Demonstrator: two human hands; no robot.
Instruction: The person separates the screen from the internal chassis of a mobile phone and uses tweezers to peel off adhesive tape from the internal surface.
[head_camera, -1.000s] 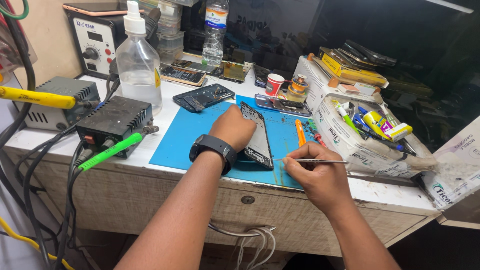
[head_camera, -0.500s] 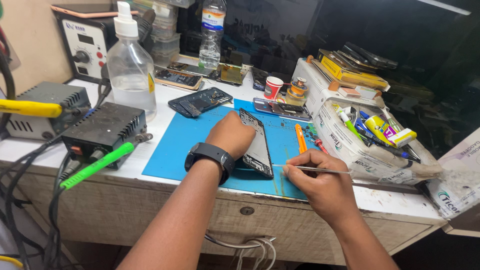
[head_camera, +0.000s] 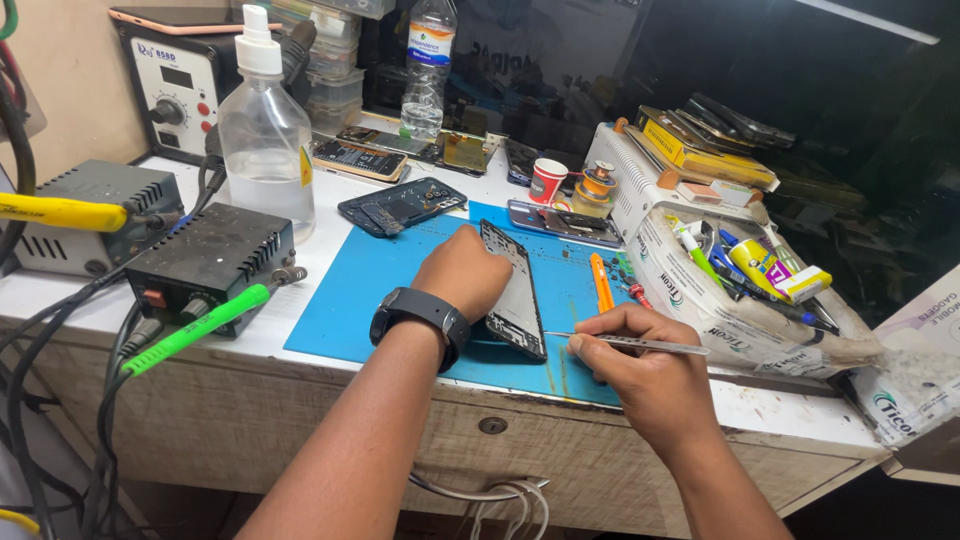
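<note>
Phone frame (head_camera: 515, 295) was a slim black rectangle with a pale inner panel, lying flat on the blue mat (head_camera: 370, 290) mid-table. Left hand (head_camera: 465, 270) cupped over its 9 o'clock edge. Right hand (head_camera: 630, 365) pinched metal tweezers (head_camera: 630, 343), tip at its 5 o'clock corner.

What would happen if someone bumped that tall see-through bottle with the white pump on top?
The clear pump bottle would probably tip rather than slide, since it is tall and narrow. It looks only partly filled, so the liquid would likely slosh. It stands beside the black power box, which it might hit.
</note>
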